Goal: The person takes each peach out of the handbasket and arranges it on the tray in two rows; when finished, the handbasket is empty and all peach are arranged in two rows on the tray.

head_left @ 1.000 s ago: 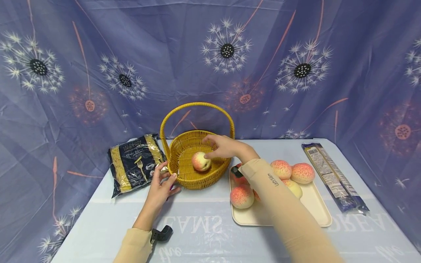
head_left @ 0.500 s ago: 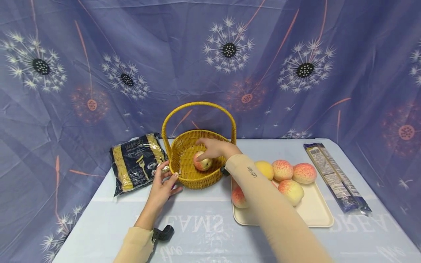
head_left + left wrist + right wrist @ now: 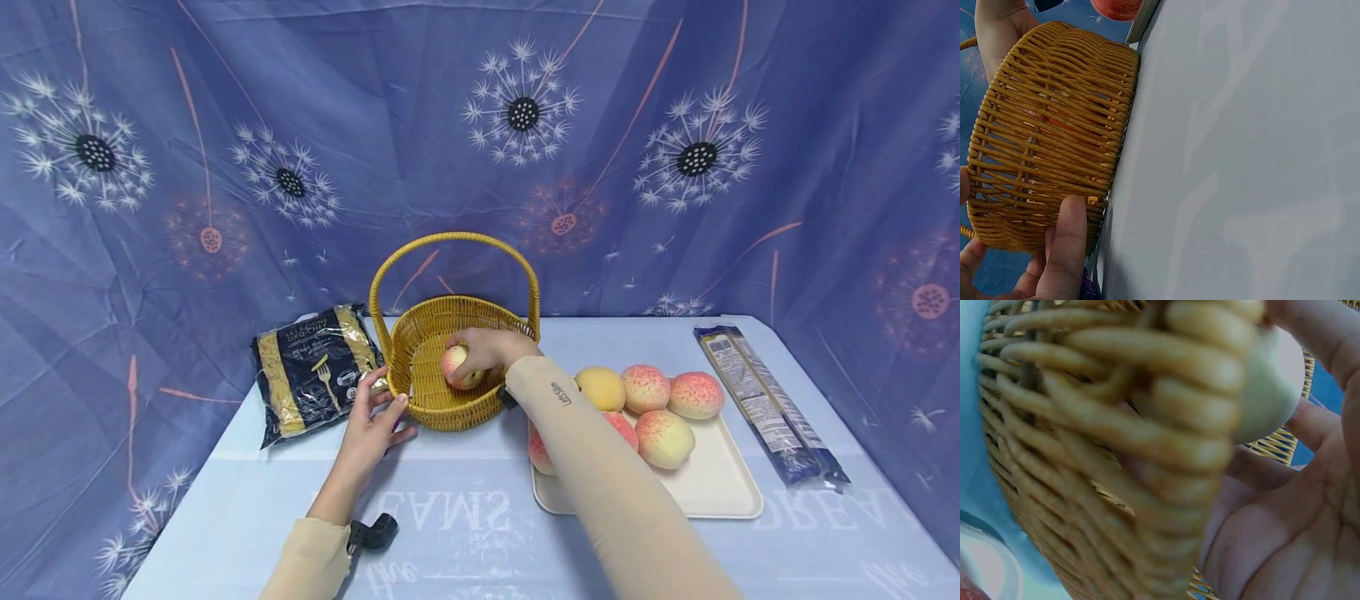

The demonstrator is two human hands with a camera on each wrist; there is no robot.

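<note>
A yellow wicker basket (image 3: 450, 419) with a tall arched handle stands at the back of the table. Inside it, my right hand (image 3: 491, 347) grips a pale peach (image 3: 453, 364) with red blush, thumb in front and fingers over the far side. The right wrist view shows that peach (image 3: 1275, 387) between the fingers, partly hidden by the basket's rim. At the basket's left side, the fingers of my left hand (image 3: 369, 431) are spread and touch its rim. In the left wrist view, one fairly straight finger (image 3: 1067, 244) presses the woven outer wall.
To the right, a cream tray (image 3: 720, 492) holds several peaches and a yellow fruit (image 3: 600, 388), partly behind my right forearm. A dark pasta bag (image 3: 315, 375) lies left of the basket. Long, flat blue packaging (image 3: 768, 408) lies beyond the tray.
My right hand has gone from above the peach down around it and now grips it. The left hand has stayed at the basket's side.
</note>
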